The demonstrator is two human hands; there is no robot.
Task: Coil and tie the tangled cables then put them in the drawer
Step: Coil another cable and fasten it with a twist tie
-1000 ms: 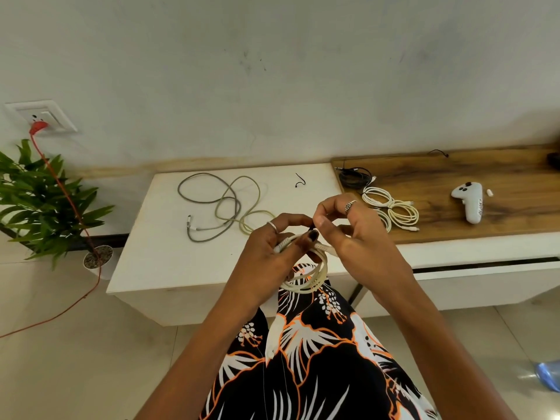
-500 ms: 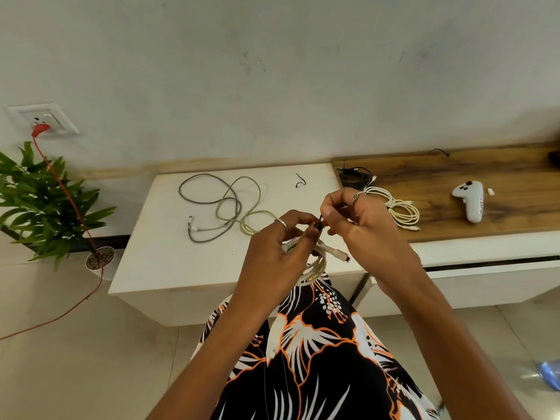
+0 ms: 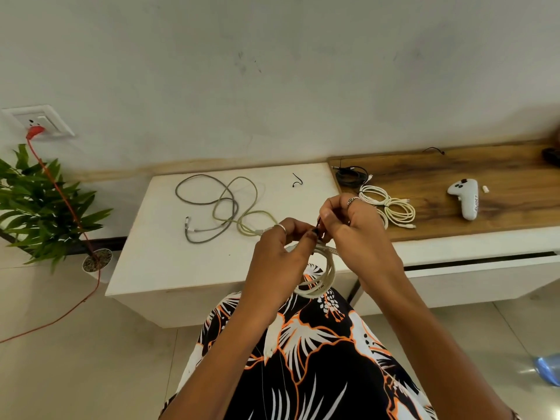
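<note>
My left hand grips the top of a coiled cream cable that hangs in loops above my lap. My right hand pinches a thin dark tie at the coil's top, right against my left fingertips. On the white cabinet top lie a loose grey cable and a pale green cable, tangled together. A spare black tie lies farther back. Two coiled white cables and a coiled black cable rest on the wooden top. A drawer under the wooden top stands slightly ajar.
A white controller lies on the wooden top at the right. A potted plant stands on the floor at the left, with a red cord running from a wall socket across the floor. A blue object lies at the lower right.
Both hands have risen slightly with the coil. The right hand's fingers have closed in on the tie at the coil's top, and the cable's plug end no longer sticks out.
</note>
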